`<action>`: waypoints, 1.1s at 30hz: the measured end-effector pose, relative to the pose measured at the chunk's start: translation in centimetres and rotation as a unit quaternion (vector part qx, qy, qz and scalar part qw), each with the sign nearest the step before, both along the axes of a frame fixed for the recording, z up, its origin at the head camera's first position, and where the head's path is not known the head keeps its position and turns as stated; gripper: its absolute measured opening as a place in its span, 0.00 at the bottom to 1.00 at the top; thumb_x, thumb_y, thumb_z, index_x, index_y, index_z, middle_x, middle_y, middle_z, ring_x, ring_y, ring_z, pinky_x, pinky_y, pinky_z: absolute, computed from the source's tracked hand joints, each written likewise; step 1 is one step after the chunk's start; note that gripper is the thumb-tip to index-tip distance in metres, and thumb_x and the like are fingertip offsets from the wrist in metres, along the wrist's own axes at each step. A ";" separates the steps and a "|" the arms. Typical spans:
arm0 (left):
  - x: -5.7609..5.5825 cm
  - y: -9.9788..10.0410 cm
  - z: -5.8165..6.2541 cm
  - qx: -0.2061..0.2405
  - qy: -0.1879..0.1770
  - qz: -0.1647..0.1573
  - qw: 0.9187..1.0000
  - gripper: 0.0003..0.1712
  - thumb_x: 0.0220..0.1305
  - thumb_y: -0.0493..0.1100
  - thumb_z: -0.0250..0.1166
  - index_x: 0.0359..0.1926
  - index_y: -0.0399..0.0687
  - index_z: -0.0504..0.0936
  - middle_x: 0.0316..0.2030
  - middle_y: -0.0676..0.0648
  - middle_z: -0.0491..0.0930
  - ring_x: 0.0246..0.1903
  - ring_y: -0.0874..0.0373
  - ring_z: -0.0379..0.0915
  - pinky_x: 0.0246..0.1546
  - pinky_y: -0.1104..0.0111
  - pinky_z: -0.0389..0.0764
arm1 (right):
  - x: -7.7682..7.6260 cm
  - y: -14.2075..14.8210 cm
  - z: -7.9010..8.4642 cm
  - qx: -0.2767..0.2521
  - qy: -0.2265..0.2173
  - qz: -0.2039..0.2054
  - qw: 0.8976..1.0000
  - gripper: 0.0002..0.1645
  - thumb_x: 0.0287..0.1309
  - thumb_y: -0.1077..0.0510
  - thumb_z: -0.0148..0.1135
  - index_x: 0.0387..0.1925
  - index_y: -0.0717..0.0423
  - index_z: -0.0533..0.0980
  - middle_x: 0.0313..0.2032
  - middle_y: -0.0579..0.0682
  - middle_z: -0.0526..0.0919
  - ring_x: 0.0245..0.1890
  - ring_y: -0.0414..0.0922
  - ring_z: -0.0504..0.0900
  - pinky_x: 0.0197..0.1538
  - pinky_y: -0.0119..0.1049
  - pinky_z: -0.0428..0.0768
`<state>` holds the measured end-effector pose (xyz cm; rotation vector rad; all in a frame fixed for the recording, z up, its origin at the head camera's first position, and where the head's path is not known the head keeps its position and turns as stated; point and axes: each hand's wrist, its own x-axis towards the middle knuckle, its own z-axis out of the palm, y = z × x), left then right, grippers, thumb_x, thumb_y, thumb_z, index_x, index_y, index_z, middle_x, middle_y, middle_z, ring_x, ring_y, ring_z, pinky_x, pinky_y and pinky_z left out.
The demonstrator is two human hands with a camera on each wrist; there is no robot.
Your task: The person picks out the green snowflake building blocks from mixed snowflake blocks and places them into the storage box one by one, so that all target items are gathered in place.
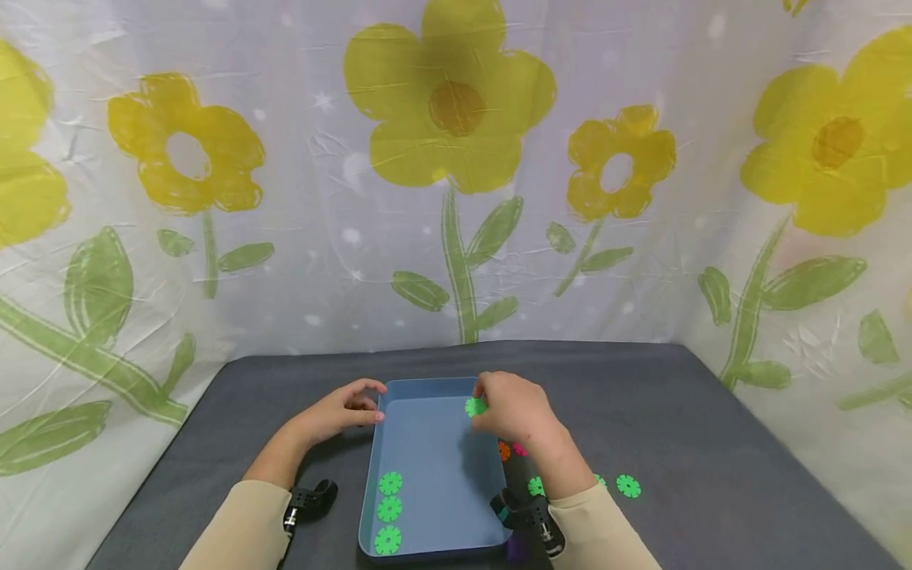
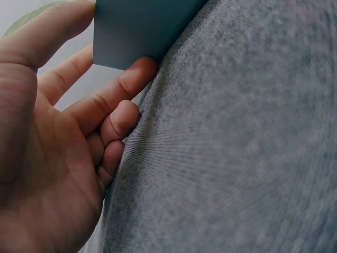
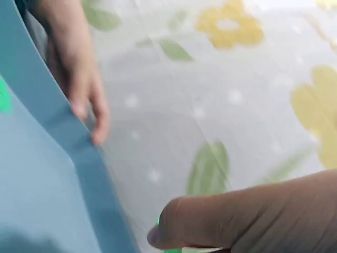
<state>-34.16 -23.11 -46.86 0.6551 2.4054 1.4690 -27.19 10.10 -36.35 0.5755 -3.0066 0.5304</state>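
Observation:
A shallow blue tray [image 1: 437, 451] lies on the grey cloth. Along its left side sits a column of three green flower-shaped discs [image 1: 389, 508]. My right hand [image 1: 514, 408] pinches another green flower-shaped disc [image 1: 474, 407] over the tray's far right corner. In the right wrist view the thumb [image 3: 195, 221] hides most of that disc. My left hand [image 1: 342, 410] touches the outside of the tray's left wall near the far corner, its fingers loosely bent. The left wrist view shows a fingertip [image 2: 142, 68] against the tray's underside corner [image 2: 126, 37].
Right of the tray lie an orange piece [image 1: 504, 452], a pink piece [image 1: 519, 449] and several green discs [image 1: 628, 486], some partly behind the right forearm. Something purple [image 1: 517, 548] shows by the near right corner. A flower-printed curtain [image 1: 321, 237] hangs behind the table.

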 end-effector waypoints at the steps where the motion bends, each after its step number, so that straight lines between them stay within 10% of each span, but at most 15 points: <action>1: 0.0 -0.1 0.0 -0.001 0.001 -0.001 1.000 0.33 0.71 0.46 0.68 0.69 0.38 0.67 0.43 0.44 0.83 0.44 0.49 0.79 0.48 0.56 0.76 | 0.2 -0.7 -0.2 0.004 0.004 0.013 1.000 0.17 0.51 0.57 0.75 0.44 0.51 0.82 0.32 0.41 0.79 0.28 0.40 0.74 0.31 0.40 0.74; 13: 0.0 -0.2 0.0 -0.002 0.003 0.002 1.000 0.31 0.72 0.44 0.67 0.68 0.38 0.67 0.41 0.44 0.83 0.44 0.48 0.79 0.48 0.56 0.76 | 1.0 -6.0 -5.0 0.123 0.012 0.127 0.984 0.16 0.48 0.53 0.79 0.41 0.45 0.86 0.31 0.37 0.81 0.28 0.36 0.73 0.31 0.36 0.75; 20: 0.0 -0.1 0.3 0.000 0.006 -0.007 1.000 0.29 0.72 0.44 0.67 0.68 0.39 0.68 0.40 0.43 0.83 0.42 0.48 0.77 0.45 0.56 0.74 | 0.4 -6.4 -6.0 0.076 -0.001 0.170 0.982 0.13 0.59 0.56 0.75 0.47 0.47 0.86 0.25 0.37 0.78 0.26 0.34 0.72 0.33 0.31 0.73; 27: 0.1 -0.2 0.5 -0.006 0.007 0.000 1.000 0.29 0.72 0.44 0.67 0.68 0.40 0.69 0.41 0.43 0.82 0.41 0.48 0.76 0.43 0.56 0.73 | 0.5 -6.5 -5.5 -0.012 -0.061 0.212 0.975 0.15 0.74 0.61 0.59 0.57 0.50 0.83 0.46 0.41 0.87 0.43 0.33 0.82 0.46 0.31 0.78; 33: 0.2 -0.2 0.4 -0.004 0.000 -0.001 1.000 0.29 0.72 0.44 0.67 0.68 0.39 0.68 0.42 0.43 0.82 0.43 0.48 0.77 0.45 0.56 0.75 | 0.8 -6.6 -5.3 0.030 -0.070 0.252 0.965 0.16 0.75 0.63 0.55 0.54 0.52 0.86 0.51 0.43 0.83 0.51 0.36 0.80 0.53 0.31 0.76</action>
